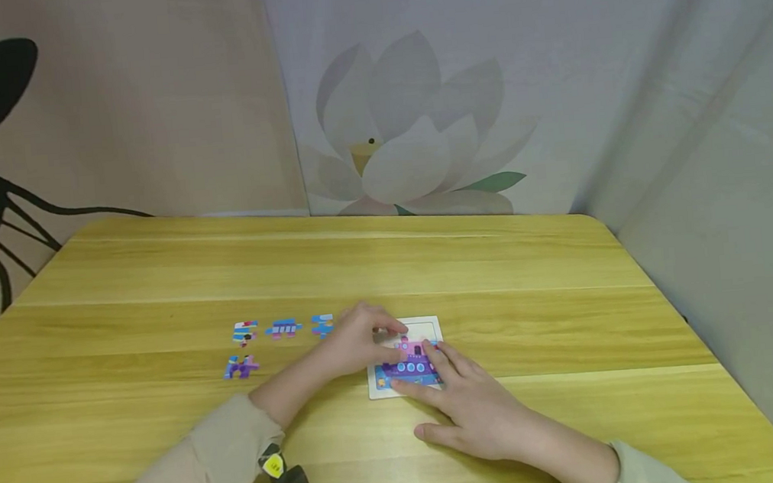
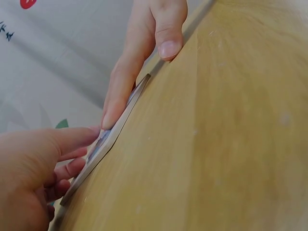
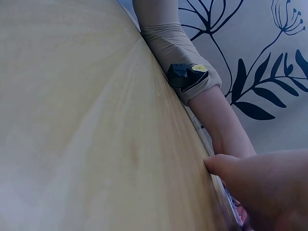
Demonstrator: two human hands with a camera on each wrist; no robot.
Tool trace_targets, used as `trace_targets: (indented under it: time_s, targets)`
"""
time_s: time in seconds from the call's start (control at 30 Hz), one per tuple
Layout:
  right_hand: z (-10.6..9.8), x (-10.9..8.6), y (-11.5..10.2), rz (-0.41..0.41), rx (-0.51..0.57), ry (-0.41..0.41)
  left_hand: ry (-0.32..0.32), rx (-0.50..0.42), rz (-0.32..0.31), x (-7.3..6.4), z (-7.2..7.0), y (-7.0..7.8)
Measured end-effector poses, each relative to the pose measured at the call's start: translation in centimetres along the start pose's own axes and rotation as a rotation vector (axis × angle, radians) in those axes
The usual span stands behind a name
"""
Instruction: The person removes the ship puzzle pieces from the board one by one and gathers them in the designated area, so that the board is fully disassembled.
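Steady the jigsaw tray [image 1: 425, 329], flat on the desk [image 1: 535, 282], with the right hand [image 1: 473, 412], spread wide with straight fingers on the purple ship picture [image 1: 411, 367]. Press lightly there, to avoid dragging joined pieces out of line. Note the left hand [image 1: 358, 344], arched over the tray's left side, thumb and fingers bowed with a gap between; cannot tell whether pinching a piece or merely touching. Match colour and outline before filling the bare upper section, then push down evenly without forcing any tab. Mind the blue loose piece [image 1: 322, 325] just beside the left hand; leave the purple loose piece [image 1: 241, 367], farther left, until needed.
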State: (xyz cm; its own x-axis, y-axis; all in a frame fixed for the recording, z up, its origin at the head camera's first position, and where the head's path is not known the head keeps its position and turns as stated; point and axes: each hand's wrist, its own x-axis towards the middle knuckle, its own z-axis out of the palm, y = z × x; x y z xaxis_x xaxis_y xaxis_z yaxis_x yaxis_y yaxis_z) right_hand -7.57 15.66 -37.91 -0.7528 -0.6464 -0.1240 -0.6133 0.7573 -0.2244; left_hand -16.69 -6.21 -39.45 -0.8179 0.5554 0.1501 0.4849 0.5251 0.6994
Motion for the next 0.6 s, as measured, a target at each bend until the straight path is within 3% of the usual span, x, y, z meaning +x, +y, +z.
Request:
trace_targets:
  time_s: [0.3,0.6]
  targets:
    - [0.05,0.01,0.07,-0.006,-0.004,0.009,0.003,0.086,-0.025,-0.05,0.22,0.39]
    - [-0.23,-0.10,-0.11,-0.014,0.008,0.010,0.000,0.068,-0.038,-0.02,0.32,0.60]
